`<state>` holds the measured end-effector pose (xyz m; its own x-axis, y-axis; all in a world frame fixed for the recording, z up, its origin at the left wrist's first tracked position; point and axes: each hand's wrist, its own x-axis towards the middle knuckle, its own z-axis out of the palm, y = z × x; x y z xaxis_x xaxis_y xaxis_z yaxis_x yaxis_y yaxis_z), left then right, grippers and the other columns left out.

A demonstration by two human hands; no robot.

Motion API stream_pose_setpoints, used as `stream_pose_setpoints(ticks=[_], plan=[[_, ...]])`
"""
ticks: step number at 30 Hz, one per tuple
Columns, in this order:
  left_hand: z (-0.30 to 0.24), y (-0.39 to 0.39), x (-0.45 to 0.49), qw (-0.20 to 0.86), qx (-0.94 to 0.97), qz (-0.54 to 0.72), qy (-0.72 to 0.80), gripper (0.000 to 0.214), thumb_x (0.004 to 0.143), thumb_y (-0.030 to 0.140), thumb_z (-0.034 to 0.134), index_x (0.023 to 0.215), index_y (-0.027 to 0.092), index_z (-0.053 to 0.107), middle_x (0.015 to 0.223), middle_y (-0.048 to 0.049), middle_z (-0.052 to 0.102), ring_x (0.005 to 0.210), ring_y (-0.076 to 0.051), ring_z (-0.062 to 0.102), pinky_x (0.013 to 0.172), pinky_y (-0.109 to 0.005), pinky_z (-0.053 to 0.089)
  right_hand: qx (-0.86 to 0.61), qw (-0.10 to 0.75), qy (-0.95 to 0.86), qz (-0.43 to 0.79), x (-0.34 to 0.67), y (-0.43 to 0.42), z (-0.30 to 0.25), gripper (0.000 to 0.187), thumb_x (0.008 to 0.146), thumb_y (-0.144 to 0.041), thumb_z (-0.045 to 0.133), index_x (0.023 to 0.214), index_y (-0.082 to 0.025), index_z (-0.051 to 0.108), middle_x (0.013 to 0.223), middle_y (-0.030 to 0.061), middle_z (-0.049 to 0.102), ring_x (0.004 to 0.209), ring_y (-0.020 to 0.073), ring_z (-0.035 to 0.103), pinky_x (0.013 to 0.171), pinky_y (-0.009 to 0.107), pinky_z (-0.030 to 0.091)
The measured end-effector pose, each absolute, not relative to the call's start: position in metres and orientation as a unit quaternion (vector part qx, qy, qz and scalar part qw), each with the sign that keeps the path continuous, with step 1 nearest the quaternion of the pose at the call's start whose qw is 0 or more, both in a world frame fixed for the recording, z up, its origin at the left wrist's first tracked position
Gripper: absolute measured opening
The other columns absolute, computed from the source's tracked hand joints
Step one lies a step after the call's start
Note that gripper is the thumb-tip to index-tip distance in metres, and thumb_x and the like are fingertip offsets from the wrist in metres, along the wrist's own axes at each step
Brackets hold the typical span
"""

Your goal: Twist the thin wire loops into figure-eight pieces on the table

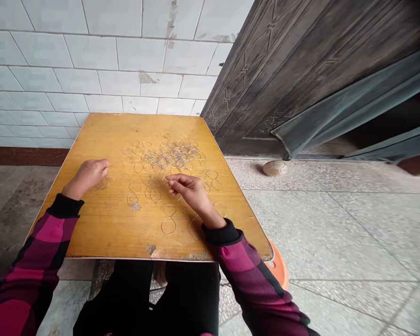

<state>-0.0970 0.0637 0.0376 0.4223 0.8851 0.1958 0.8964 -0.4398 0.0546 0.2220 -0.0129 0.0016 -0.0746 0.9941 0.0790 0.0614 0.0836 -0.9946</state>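
Observation:
A yellow wooden board (105, 233) lies across my lap as a tabletop. Several thin wire loops shaped like figure eights (163, 156) are heaped at its far middle, with loose ones (168, 219) nearer me. My left hand (87, 175) rests at the board's left side, fingers curled in a pinch on a thin wire that runs toward the heap, with a small bundle of loops (101, 185) under it. My right hand (189, 186) is in the middle, fingertips pinched together over a wire loop.
A white tiled wall (91, 70) stands behind the board. A dark carved door (301, 84) is at the right. On the stone floor lie a small round object (275, 168) and an orange plastic stool (279, 268) under the board's right corner.

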Motion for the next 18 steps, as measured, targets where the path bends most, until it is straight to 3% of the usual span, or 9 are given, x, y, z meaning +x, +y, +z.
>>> stream_pose_setpoints(ticks=[10, 18], plan=[[0.037, 0.061, -0.103, -0.011, -0.82, -0.219, -0.529, 0.023, 0.084, 0.023, 0.047, 0.091, 0.02, 0.068, 0.094, -0.0076, 0.073, 0.088, -0.022, 0.065, 0.079, -0.032, 0.046, -0.478, 0.482, -0.558, 0.477, 0.222, -0.013, 0.002, 0.031, 0.074, -0.043, 0.07, 0.09, -0.017, 0.071, 0.068, 0.0013, 0.066, 0.059, 0.0112, 0.06, 0.057, 0.027, 0.05], [0.049, 0.048, -0.102, -0.045, -0.734, -0.383, -0.559, 0.022, 0.082, 0.033, 0.055, 0.092, 0.02, 0.07, 0.076, -0.0024, 0.068, 0.063, -0.015, 0.057, 0.066, -0.028, 0.044, -0.473, 0.482, -0.558, 0.483, 0.221, -0.013, 0.002, 0.031, 0.074, -0.042, 0.07, 0.09, -0.016, 0.071, 0.066, 0.0004, 0.064, 0.057, 0.0109, 0.059, 0.058, 0.027, 0.05]])
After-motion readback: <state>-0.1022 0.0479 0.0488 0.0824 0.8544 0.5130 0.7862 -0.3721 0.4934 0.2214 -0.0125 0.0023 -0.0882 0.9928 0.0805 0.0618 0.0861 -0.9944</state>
